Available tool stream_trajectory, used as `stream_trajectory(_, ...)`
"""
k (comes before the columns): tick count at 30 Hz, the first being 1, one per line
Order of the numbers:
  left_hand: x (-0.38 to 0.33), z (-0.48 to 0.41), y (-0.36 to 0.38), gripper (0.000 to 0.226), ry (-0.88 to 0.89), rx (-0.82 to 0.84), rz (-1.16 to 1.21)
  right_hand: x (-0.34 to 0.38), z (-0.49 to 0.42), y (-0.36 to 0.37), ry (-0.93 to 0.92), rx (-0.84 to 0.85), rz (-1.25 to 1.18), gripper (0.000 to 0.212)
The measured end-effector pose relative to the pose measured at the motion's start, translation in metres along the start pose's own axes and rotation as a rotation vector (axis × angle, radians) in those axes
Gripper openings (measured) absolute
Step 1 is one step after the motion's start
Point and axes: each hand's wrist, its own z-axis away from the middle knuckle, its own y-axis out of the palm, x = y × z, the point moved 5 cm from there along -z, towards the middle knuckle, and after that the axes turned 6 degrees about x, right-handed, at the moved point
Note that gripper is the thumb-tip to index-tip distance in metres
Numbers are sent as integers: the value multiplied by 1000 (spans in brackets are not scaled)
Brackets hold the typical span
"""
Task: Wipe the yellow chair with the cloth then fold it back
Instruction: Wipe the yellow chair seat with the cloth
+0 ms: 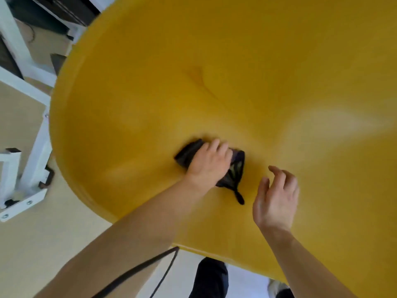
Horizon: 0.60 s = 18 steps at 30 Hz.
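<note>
Plain yellow chair (236, 82), black cloth (188, 152), white frame (12, 39), beige floor (43, 244).

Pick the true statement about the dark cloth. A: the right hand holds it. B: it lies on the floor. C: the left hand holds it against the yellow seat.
C: the left hand holds the cloth on the yellow chair; the right hand hovers apart.
</note>
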Motion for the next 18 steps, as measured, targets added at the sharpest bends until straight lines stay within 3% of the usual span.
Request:
stream_trajectory(5,153,3,-95,14,-346,-251,-252,28,-5,-6,27,64,40,39)
stream_trajectory(8,174,-16,-142,16,-470,-517,-175,54,-26,-3,16,33,-6,38)
stream_trajectory(11,167,-45,-142,34,-617,-694,-17,67,-52,8,-63,2,-37,38)
stream_trajectory(14,125,-74,-88,29,-624,-579,100,57,-69,17,-134,-46,-52,38)
stream_trajectory(18,15,-73,-4,13,-291,-233,244,19,-70,20,-144,-58,-6,35)
